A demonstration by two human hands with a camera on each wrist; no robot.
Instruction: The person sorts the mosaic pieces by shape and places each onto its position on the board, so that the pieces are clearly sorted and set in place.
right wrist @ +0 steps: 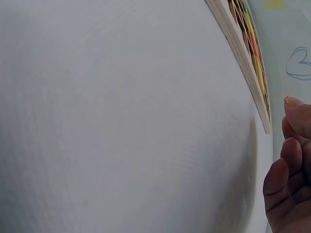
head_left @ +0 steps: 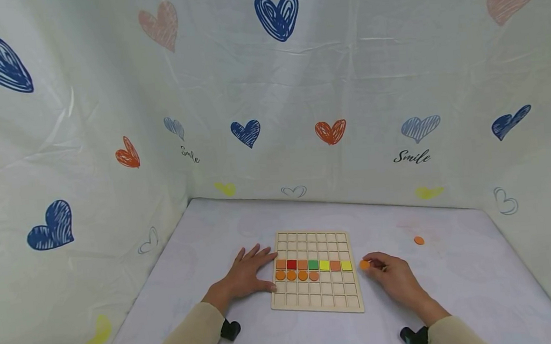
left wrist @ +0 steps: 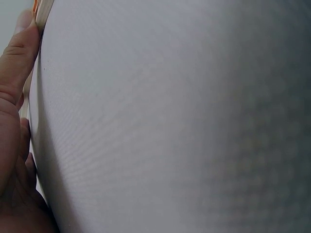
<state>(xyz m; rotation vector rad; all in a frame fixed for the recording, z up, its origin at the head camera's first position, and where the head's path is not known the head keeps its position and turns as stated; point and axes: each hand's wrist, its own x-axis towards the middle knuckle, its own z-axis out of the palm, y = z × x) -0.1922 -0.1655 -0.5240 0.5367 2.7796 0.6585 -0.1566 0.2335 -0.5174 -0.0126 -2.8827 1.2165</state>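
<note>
A wooden grid board (head_left: pixel 315 301) lies on the table in the head view. One row holds colored squares, among them a red square (head_left: pixel 291 264) and a green square (head_left: pixel 313 264). Just below them, several orange discs (head_left: pixel 291 275) fill the left cells. My left hand (head_left: pixel 246 274) rests with spread fingers at the board's left edge, its thumb and a fingertip touching it; the left wrist view shows the thumb (left wrist: pixel 19 58) against the rim. Beside the right edge, my right hand (head_left: pixel 396 278) pinches an orange disc (head_left: pixel 364 265) between thumb and fingers. The right wrist view hides that disc.
Another orange disc (head_left: pixel 419 240) lies on the table to the right, beyond my right hand. A white cloth (head_left: pixel 240 218) covers the table. Behind and at the sides hangs a curtain (head_left: pixel 365 78) printed with hearts. Dark wrist straps (head_left: pixel 414 337) sit at both cuffs.
</note>
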